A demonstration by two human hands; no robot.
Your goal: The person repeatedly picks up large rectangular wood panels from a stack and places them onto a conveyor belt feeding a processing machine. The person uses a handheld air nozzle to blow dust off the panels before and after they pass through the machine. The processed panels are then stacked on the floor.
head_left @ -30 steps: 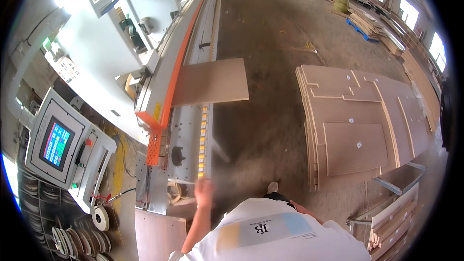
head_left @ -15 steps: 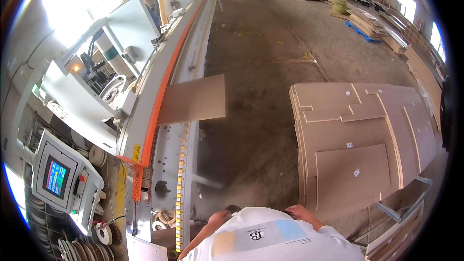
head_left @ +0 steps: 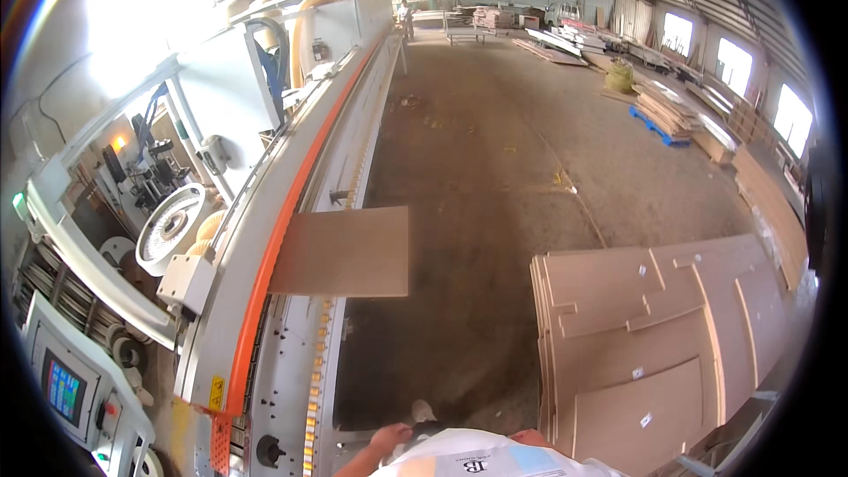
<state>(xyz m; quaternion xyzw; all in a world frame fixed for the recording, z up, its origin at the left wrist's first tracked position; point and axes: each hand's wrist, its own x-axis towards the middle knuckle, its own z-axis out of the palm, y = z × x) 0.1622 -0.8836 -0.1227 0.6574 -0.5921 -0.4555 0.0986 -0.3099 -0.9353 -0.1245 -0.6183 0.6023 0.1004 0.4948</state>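
My left hand [head_left: 390,436] hangs low in front of my body, beside the near end of a long edge banding machine [head_left: 311,146]. Its fingers look loosely curled, and I see nothing in them. Of my right hand [head_left: 530,437] just a bit of skin shows past my white shirt; its fingers are hidden. Neither hand touches a board. A flat brown board [head_left: 343,252] lies on the machine's rail, its left edge under the orange guard [head_left: 284,231] and its right part jutting over the floor.
To my right stands a stack of brown boards [head_left: 618,349], some with small labels. A control panel [head_left: 75,389] with a lit screen is at the lower left. Far off are a person [head_left: 405,19], a blue pallet [head_left: 658,126] of boards and more piled panels.
My view has tilted up, so the scene sits lower and more of the far hall shows. The board has slid a little farther along the machine. My hands remain low by my body.
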